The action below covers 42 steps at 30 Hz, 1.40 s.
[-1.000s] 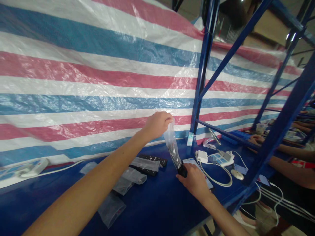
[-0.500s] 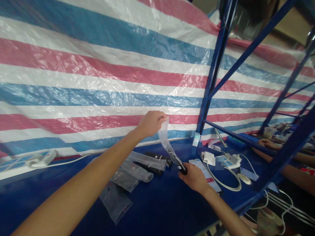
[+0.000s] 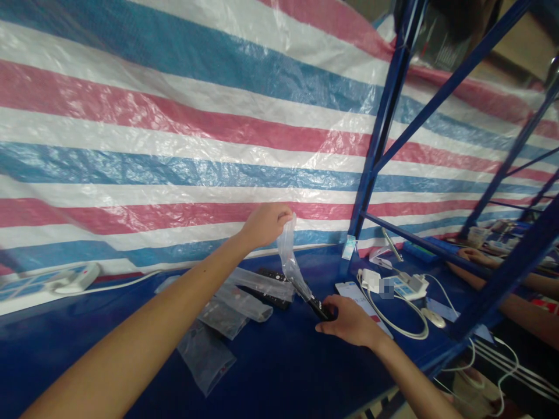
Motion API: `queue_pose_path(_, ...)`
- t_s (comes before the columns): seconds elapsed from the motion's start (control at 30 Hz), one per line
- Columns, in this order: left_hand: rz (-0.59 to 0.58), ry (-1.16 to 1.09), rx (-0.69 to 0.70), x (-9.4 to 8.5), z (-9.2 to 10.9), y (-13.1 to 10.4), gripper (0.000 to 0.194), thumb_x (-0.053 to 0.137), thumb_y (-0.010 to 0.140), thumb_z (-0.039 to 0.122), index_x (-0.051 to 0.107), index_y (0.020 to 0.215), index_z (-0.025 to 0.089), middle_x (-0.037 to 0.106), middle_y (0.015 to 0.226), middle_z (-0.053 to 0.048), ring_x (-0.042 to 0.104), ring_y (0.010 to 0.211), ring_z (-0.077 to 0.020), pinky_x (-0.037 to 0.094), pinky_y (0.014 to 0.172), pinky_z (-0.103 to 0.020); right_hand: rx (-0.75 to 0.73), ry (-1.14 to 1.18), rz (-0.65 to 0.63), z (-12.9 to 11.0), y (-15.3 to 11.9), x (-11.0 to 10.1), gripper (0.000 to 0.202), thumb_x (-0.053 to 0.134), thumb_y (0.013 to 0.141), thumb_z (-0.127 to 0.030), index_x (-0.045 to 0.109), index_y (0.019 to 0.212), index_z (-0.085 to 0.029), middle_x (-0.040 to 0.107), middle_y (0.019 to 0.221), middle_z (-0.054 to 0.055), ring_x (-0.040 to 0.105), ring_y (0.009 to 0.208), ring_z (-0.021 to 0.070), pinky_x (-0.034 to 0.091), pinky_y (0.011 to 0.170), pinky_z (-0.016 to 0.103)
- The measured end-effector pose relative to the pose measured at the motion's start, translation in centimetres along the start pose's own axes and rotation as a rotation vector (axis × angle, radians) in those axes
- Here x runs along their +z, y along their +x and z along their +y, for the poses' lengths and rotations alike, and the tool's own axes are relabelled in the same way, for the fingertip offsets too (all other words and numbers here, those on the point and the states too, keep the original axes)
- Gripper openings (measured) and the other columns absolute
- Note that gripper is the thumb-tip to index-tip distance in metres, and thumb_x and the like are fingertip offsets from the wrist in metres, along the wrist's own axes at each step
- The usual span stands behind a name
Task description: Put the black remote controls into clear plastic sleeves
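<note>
My left hand (image 3: 267, 224) is closed, pinching the top end of a clear plastic sleeve (image 3: 287, 247) raised above the table. The sleeve hangs down over one end of a black remote control (image 3: 315, 305), whose buttons partly show. My right hand (image 3: 353, 321) grips the uncovered lower end of that remote, close to the tabletop. Left of it, several clear plastic sleeves (image 3: 209, 355) lie overlapping on the blue table (image 3: 279, 372). Another black remote (image 3: 271, 298) shows partly beneath them.
Behind my right hand lies a smartphone (image 3: 356, 294), beside a looped white cable (image 3: 393, 330) and a power strip (image 3: 408, 286). A second power strip (image 3: 48, 288) is at far left. Blue metal posts (image 3: 378, 134) stand at right; another person's hand (image 3: 474, 256) rests beyond.
The sleeve has slid along the remote, so more of its buttons are bare. My right hand has turned and lowered slightly; my left hand has moved slightly left and down.
</note>
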State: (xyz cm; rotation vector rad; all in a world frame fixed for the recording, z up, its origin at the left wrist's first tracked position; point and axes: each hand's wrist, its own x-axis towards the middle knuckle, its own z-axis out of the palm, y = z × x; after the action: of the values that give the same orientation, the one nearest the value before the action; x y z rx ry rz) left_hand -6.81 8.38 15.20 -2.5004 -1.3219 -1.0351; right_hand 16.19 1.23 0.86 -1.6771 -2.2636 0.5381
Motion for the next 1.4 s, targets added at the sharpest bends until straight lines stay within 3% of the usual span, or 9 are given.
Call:
queue_pose_path(0.23,0.081,-0.004,-0.042,-1.1,-0.8,0.3,0.021,0.050,0.084,0.023,0.070,0.078,0.017,0.071,0.082,-0.004,0.062,0.076,-0.0185,0.045,0.073,-0.029,0.041,0.030,0.023,0.5,-0.7,0.1,0.030,0.076,0.063,-0.044,0.059,0.070,-0.020,0.061,0.069,-0.002,0.054,0.065,0.0149,0.029,0.055,0.025)
queue_pose_path(0.4,0.398,-0.134,-0.473,-4.8,-5.1,0.3,0.018,0.058,0.080,0.030,0.070,0.086,0.018,0.072,0.085,-0.001,0.062,0.080,-0.0171,0.048,0.077,-0.026,0.108,-0.165,0.167,0.7,-0.4,-1.8,0.027,0.073,0.068,-0.044,0.062,0.078,-0.021,0.068,0.082,0.003,0.061,0.076,0.0187,0.031,0.058,0.025)
queue_pose_path(0.47,0.426,-0.162,-0.617,-5.0,-7.2,-0.5,0.027,0.052,0.084,0.032,0.068,0.096,0.013,0.071,0.088,-0.003,0.062,0.076,-0.0146,0.049,0.074,-0.025,0.151,-0.268,0.168,0.5,0.8,-2.8,0.028,0.070,0.072,-0.046,0.065,0.084,-0.021,0.070,0.090,0.005,0.064,0.083,0.0210,0.035,0.061,0.026)
queue_pose_path(0.63,0.223,-0.141,-0.793,-0.3,-10.3,-4.2,0.025,0.053,0.081,0.030,0.069,0.087,0.013,0.071,0.074,-0.003,0.063,0.069,-0.0157,0.050,0.062,-0.023,0.204,-0.391,0.087,0.0,5.9,-4.4,0.035,0.072,0.071,-0.045,0.070,0.094,-0.019,0.071,0.101,0.011,0.066,0.096,0.0262,0.044,0.069,0.028)
queue_pose_path(0.83,-0.056,0.036,-0.826,4.9,-10.3,-6.9,0.016,0.056,0.077,0.023,0.067,0.065,0.019,0.072,0.071,-0.004,0.068,0.076,-0.0210,0.050,0.065,-0.025,0.189,-0.406,0.007,-0.7,10.2,-3.4,0.042,0.081,0.061,-0.045,0.073,0.091,-0.018,0.073,0.097,0.012,0.067,0.095,0.0274,0.048,0.070,0.028)
queue_pose_path(1.07,-0.187,0.314,-0.736,5.4,-7.9,-7.1,0.026,0.054,0.080,0.020,0.066,0.100,0.008,0.065,0.111,-0.023,0.057,0.111,-0.0373,0.048,0.084,-0.043,0.151,-0.405,-0.050,0.1,10.3,-3.0,0.044,0.078,0.063,-0.051,0.074,0.093,-0.019,0.073,0.098,0.011,0.067,0.095,0.0277,0.048,0.071,0.029)
queue_pose_path(1.17,-0.200,0.356,-0.604,6.1,-4.6,-6.4,0.030,0.048,0.087,0.026,0.063,0.108,0.010,0.062,0.118,-0.020,0.052,0.118,-0.0348,0.046,0.090,-0.042,0.129,-0.408,-0.061,0.5,9.7,-3.5,0.045,0.075,0.065,-0.054,0.073,0.094,-0.020,0.072,0.102,0.010,0.066,0.099,0.0276,0.047,0.072,0.028)
queue_pose_path(1.27,-0.237,0.344,-0.467,7.5,-0.5,-5.6,0.037,0.041,0.092,0.041,0.066,0.099,0.015,0.068,0.104,-0.015,0.059,0.106,-0.0300,0.048,0.085,-0.037,0.127,-0.414,-0.063,0.5,9.1,-3.7,0.046,0.075,0.065,-0.053,0.073,0.096,-0.020,0.072,0.103,0.011,0.066,0.100,0.0285,0.047,0.072,0.029)
queue_pose_path(1.4,-0.333,0.339,-0.337,9.4,3.9,-5.1,0.052,0.039,0.091,0.052,0.069,0.095,0.010,0.069,0.095,-0.020,0.064,0.094,-0.0326,0.050,0.076,-0.039,0.124,-0.414,-0.062,0.1,8.7,-3.4,0.040,0.077,0.064,-0.047,0.073,0.091,-0.018,0.073,0.096,0.013,0.068,0.094,0.0296,0.047,0.070,0.030)
